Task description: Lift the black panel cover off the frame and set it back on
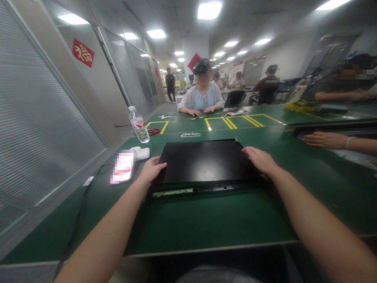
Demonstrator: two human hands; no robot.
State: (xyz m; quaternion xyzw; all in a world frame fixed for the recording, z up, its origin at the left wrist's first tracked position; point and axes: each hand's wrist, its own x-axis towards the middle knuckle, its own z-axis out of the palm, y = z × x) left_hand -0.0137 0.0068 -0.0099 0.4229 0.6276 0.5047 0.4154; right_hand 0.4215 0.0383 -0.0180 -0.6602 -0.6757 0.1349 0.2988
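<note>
I am in what looks like an open-plan office used as a workshop. The green counter (206, 226) before me has yellow tape outlines (229, 123) across its far part, and at its near part my fingers (161, 166) hold a black panel (203, 161). Left of the counter stand glass partitions with slatted blinds (50, 114) and a wall bearing a red sign with a gold character (83, 52). At the counter's far side sits a person (203, 98), and another person's hand (326, 139) rests at its right; beyond it are black chairs (235, 97) and more seated people (266, 84). Bright ceiling lights (209, 10) run above and far past the counter.
</note>
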